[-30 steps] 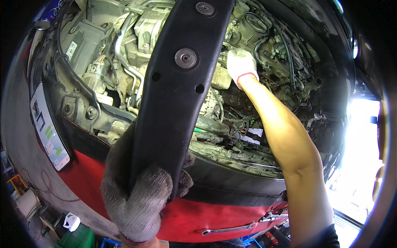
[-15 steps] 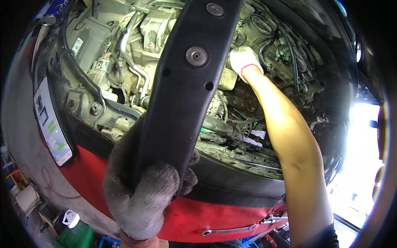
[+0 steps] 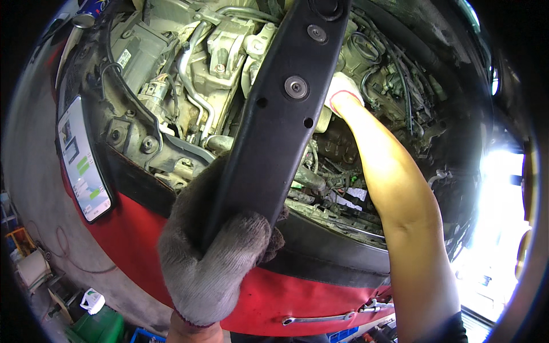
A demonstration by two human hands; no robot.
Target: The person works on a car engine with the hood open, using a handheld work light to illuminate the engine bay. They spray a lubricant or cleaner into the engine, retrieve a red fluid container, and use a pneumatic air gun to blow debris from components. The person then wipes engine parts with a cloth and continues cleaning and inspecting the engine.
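My left hand [image 3: 220,274], in a grey knit work glove, is wrapped round the lower end of a long black plastic bar [image 3: 269,137]. Recessed screws and small holes run along the face of this bar, which slants up across the view over the engine bay. My right arm reaches deep into the engine bay [image 3: 214,63]. On it, my right hand [image 3: 346,91] wears a white glove with a red cuff, close to the engine parts behind the bar. Its fingers are hidden, so what they touch does not show.
A phone [image 3: 86,160] with a lit screen lies on the left of the red front panel [image 3: 269,300]. Wrenches [image 3: 320,319] rest along its lower edge. A blue can [image 3: 88,14] stands at the upper left. Hoses and pipes [image 3: 197,103] crowd the bay. Below left is a green container [image 3: 100,327].
The black bar and my left hand sit further right in the picture, and the whole view has shifted slightly. More of my right glove is covered by the bar.
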